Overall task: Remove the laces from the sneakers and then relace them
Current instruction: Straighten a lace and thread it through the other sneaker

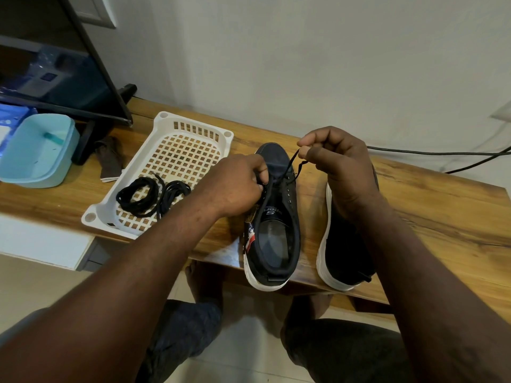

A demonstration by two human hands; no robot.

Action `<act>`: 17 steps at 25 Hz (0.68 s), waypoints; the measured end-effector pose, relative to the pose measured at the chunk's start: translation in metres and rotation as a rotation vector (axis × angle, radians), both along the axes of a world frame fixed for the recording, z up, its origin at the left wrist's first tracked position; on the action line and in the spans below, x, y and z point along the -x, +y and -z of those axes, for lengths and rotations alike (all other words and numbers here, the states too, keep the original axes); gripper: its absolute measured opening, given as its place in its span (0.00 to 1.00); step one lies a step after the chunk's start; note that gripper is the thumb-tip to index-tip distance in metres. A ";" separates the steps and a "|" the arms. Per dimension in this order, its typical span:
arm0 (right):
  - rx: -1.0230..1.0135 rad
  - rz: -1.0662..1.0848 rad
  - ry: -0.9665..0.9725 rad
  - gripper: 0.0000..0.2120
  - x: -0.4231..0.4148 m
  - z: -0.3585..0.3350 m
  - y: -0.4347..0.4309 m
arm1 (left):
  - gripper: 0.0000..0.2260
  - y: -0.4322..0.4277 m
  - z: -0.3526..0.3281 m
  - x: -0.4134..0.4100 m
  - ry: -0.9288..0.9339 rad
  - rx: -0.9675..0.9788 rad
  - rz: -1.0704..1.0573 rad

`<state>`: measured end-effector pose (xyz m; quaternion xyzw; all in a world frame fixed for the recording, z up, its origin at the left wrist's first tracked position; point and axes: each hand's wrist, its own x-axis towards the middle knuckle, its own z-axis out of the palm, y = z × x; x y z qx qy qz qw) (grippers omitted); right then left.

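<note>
Right of the basket (130,164), 1 sneaker (276,239) has lace (292,159) only in its toe eyelets. The left hand (237,186) and right hand (340,161) both pinch that lace. Loose laces (143,194) lie in the basket, so relacing looks barely begun.

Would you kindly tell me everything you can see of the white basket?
The basket is white, apparently plastic, rectangular and shallow, with a square-lattice floor, slotted walls and a round post at each visible corner. It stands flat on the wooden table, turned at an angle. Coiled black laces lie in its near half. The left forearm hides its near right corner. A brown cloth lies close by its left rim; whether they touch, I cannot tell.
</note>
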<state>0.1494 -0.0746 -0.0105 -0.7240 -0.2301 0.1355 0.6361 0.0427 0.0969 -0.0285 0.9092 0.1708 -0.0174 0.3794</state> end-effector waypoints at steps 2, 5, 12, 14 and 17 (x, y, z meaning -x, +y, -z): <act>-0.011 -0.016 0.010 0.05 -0.001 0.001 0.000 | 0.07 -0.002 0.004 -0.001 0.004 -0.017 0.031; -0.022 -0.027 0.022 0.06 -0.001 0.002 0.000 | 0.07 -0.003 0.009 -0.004 0.039 -0.081 0.035; 0.076 -0.041 -0.005 0.05 0.000 0.009 0.001 | 0.09 0.003 0.010 0.005 0.348 -0.453 0.005; 0.132 -0.050 -0.020 0.06 -0.001 0.014 0.003 | 0.06 0.008 0.010 0.004 0.275 -0.355 -0.002; 0.138 -0.041 -0.021 0.07 -0.002 0.015 0.004 | 0.09 0.010 0.004 0.001 0.112 -0.100 -0.015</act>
